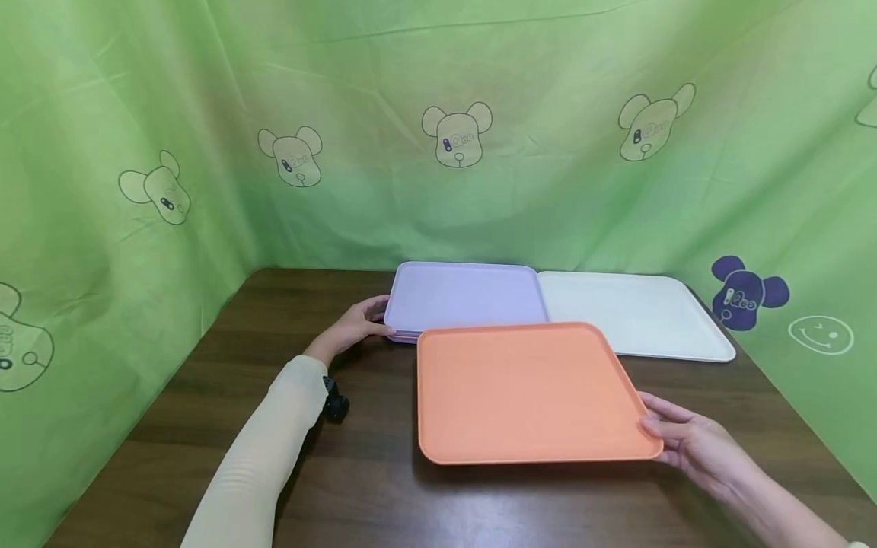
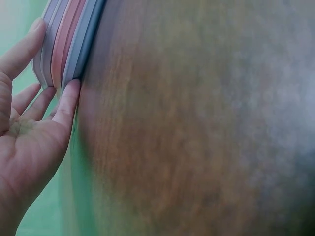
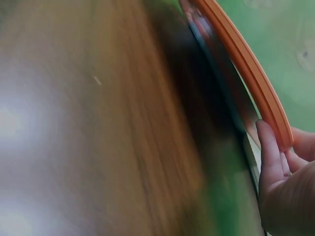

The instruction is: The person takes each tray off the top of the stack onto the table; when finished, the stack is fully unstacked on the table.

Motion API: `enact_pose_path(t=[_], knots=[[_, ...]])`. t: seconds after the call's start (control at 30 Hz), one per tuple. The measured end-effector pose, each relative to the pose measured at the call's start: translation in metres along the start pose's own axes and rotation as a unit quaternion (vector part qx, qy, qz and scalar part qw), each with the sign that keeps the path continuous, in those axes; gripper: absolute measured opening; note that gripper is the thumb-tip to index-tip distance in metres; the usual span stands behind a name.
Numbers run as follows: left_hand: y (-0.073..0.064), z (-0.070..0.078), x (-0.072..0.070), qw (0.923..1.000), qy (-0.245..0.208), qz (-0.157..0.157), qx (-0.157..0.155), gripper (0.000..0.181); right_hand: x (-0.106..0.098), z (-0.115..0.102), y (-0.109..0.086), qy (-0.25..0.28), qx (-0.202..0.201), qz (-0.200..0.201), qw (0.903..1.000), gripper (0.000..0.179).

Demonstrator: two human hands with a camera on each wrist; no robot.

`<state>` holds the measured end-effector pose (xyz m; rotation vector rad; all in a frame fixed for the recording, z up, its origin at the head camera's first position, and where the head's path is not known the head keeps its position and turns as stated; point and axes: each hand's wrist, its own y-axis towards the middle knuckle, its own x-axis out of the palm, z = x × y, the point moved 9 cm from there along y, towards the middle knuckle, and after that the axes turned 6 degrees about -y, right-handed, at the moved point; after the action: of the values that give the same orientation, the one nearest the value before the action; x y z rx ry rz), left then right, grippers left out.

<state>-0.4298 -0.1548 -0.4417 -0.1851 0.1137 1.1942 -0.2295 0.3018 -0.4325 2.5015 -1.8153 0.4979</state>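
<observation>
My right hand (image 1: pixel 702 445) grips the right edge of an orange rectangular tray (image 1: pixel 534 396), thumb above and fingers underneath. The tray is raised over the table and its far edge overlaps the stack in the head view. My left hand (image 1: pixel 352 327) touches the left end of a stack of trays with a lilac tray (image 1: pixel 469 293) on top. In the left wrist view, lilac, pink and bluish rims of the stack (image 2: pixel 64 42) show, with straight thumb and fingers against them. The right wrist view has the orange tray's rim (image 3: pixel 253 73) between thumb and fingers.
A white tray (image 1: pixel 630 312) lies right of the stack, against its edge. Under everything is a dark brown wooden table (image 1: pixel 370 487). Green cloth (image 1: pixel 370 213) printed with bear heads hangs along the back and both sides. A black device (image 1: pixel 336 401) sits at my left wrist.
</observation>
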Motion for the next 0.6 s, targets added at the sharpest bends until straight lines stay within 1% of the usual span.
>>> enact_pose_path(t=[0.2,0.4,0.5,0.6], knots=[[0.0,0.0,0.001,1.0,-0.003,-0.004,0.004,0.078,0.011,0.016,-0.005,-0.036,0.018,0.052,0.9978,0.047],[0.002,-0.001,0.0,1.0,-0.002,-0.005,0.002,0.079,0.021,0.024,-0.011,-0.06,0.038,0.093,0.9931,0.044],[0.003,-0.001,0.0,1.0,-0.001,-0.003,0.0,0.079,0.026,0.027,-0.013,-0.064,0.048,0.102,0.9916,0.043],[0.003,-0.001,0.0,1.0,-0.001,-0.002,-0.002,0.08,0.031,0.031,-0.014,-0.058,0.06,0.102,0.9913,0.043]])
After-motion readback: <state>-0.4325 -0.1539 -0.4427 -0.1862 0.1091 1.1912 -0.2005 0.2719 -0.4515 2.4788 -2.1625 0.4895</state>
